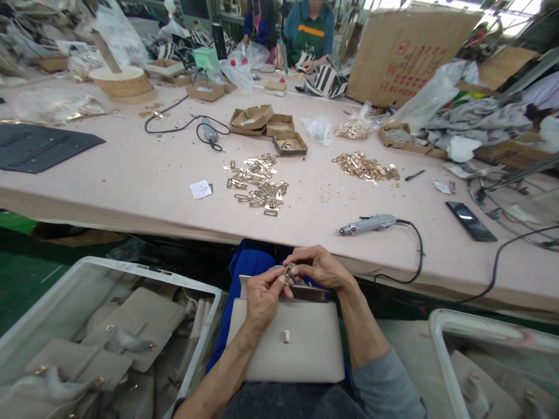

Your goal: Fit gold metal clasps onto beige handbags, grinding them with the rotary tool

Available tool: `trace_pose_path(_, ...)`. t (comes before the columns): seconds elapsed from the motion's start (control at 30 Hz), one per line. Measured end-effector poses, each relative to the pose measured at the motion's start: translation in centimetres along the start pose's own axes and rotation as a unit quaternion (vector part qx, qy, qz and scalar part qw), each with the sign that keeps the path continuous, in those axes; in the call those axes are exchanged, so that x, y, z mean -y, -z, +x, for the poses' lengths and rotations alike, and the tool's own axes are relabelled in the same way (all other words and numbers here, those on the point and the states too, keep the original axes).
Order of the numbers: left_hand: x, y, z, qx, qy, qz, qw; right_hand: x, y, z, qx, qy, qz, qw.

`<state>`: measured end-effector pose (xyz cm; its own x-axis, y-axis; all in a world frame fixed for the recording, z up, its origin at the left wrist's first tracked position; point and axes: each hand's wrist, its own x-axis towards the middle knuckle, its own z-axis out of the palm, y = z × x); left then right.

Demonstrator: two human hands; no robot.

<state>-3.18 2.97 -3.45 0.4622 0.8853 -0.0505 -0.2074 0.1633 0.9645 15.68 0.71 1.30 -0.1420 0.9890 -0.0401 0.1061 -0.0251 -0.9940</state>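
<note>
A pale beige handbag [301, 349] lies on my lap, with a small metal clasp piece [286, 336] on its front panel. Above its upper edge, my left hand [266, 291] and my right hand [321, 269] meet. Between their fingertips is a small gold-coloured metal plate [289, 270], pinched from both sides. Part of the bag's flap shows behind my fingers, and my hands hide much of it. On the table ahead lies a heap of gold rectangular frames [262, 183], with a pile of small gold fittings [364, 167] to its right.
An electric screwdriver [369, 223] with a cord rests near the table's front edge, and a phone [470, 221] lies right of it. White bins [151, 270] of beige bags flank me. Small cardboard boxes [290, 144] stand mid-table. Two people [308, 35] work across the table.
</note>
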Motion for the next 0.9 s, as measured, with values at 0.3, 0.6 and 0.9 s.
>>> trace_pose_path(0.3,0.1,-1.3,-1.0,-0.015,-0.030,0.112,0.993,-0.4,0.5,0.1,0.009,0.011,0.001,1.000)
trace_pose_path(0.6,0.1,-1.5,-1.0,-0.042,-0.015,0.107,0.993,-1.1,-1.5,-0.9,-0.072,0.063,-0.100,0.990)
trace_pose_path(0.9,-1.0,-2.3,-1.7,-0.032,0.004,0.107,0.994,-1.1,-2.3,-2.0,-0.084,0.108,-0.210,0.968)
